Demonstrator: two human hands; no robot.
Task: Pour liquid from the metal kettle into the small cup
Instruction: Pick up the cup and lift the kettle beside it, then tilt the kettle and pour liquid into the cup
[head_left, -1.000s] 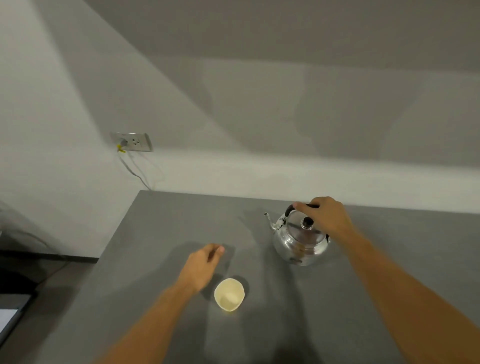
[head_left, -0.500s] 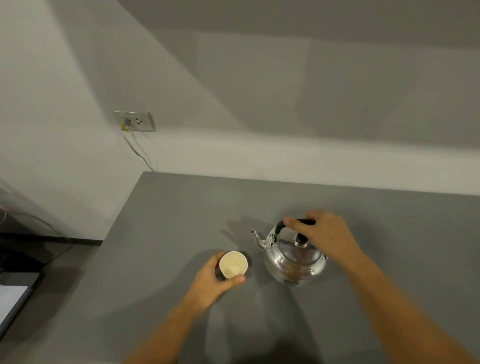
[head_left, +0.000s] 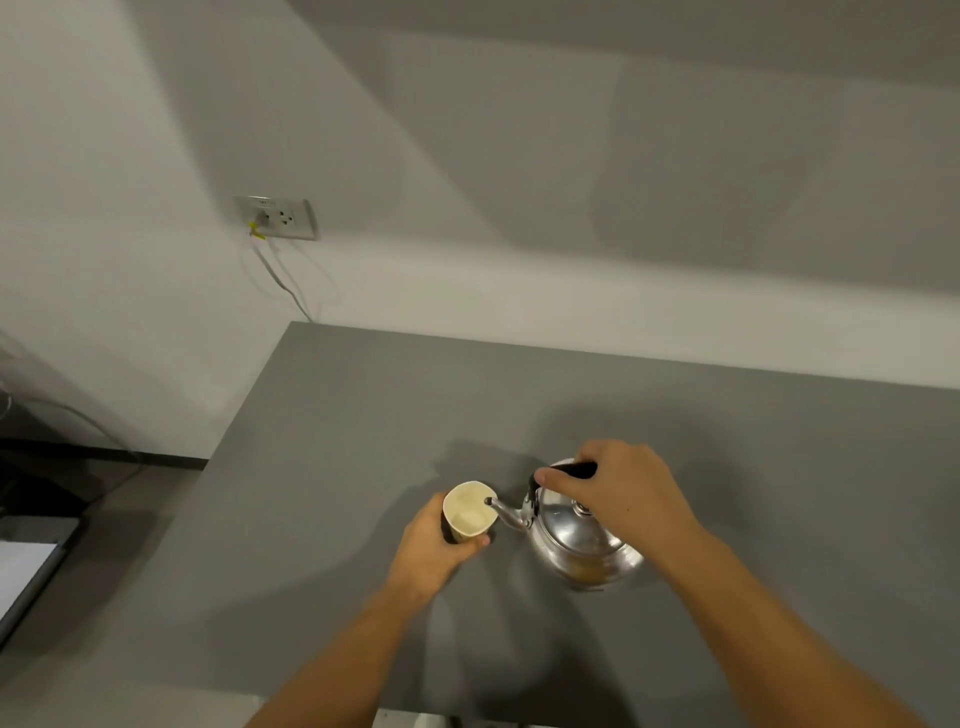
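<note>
Kettle tipped, spout at the cup's mouth

On the grey tabletop (head_left: 571, 395), the right hand (head_left: 618, 493) clenched the black handle of the metal kettle (head_left: 576, 540), which was tilted left with its spout tip over the rim of the small cup (head_left: 467, 512). The left hand (head_left: 431, 551) wrapped its fingers around the pale cup, holding it just beside the kettle. No stream was visible, so the pour itself seemed about to begin, with filling and setting down left.
</note>
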